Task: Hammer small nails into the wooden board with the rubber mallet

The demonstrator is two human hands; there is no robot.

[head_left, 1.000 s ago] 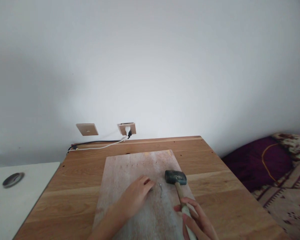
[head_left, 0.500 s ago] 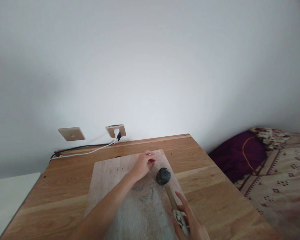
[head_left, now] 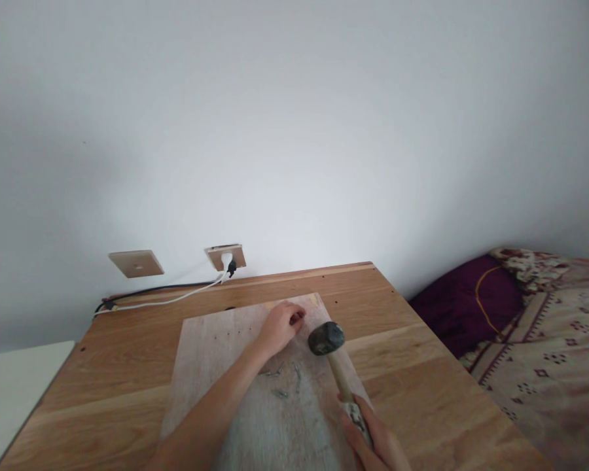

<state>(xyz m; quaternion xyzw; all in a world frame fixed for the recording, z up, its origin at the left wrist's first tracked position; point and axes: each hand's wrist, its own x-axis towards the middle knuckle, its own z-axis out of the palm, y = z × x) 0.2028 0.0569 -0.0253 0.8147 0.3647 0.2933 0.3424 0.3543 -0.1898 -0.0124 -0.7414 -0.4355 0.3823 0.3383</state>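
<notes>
My right hand grips the wooden handle of a mallet with a black head. The head hovers just over a pale wooden board that lies on a wooden table. My left hand reaches across the board to its far edge. Its fingers are pinched together, just left of the mallet head. What they pinch is too small to make out. Several loose nails lie on the board below that hand. Small dark dots run in a row across the board's far part.
White and black cables run along the table's back edge to a wall socket, with a blank wall plate to its left. A bed with a purple pillow and a patterned cover stands on the right. A white surface adjoins the table's left side.
My left hand moved from the nails at the board's middle up to its far edge. The mallet head lifted and swung toward that hand. The view shifted left.
</notes>
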